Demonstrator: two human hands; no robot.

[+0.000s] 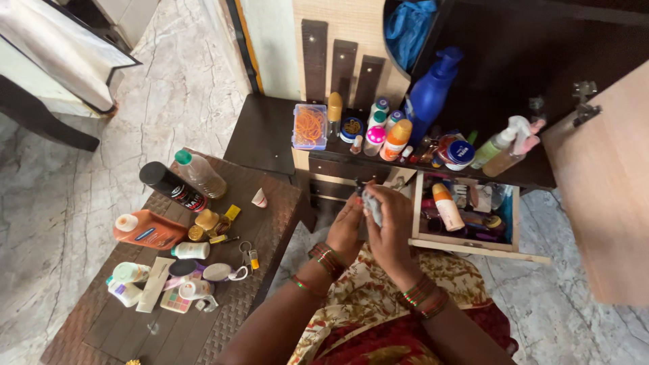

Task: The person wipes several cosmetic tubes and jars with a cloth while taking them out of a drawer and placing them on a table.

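Observation:
My left hand point(346, 224) and my right hand point(391, 226) meet in front of my lap, both closed around a small grey object point(370, 205) with a dark tip at its top. What the object is cannot be made out. Bangles ring both wrists. The hands hover just in front of a dark dressing shelf point(514, 177) and beside an open wooden drawer point(473, 247) crammed with cosmetics.
A brown woven stool point(270, 223) on my left carries an orange bottle point(149, 230), a black bottle point(172, 186), a clear bottle point(199, 174), keys and small jars. The shelf bears a blue pump bottle point(433, 91), a box of orange bands point(310, 126), several bottles. An open cabinet door point(605, 182) stands at right.

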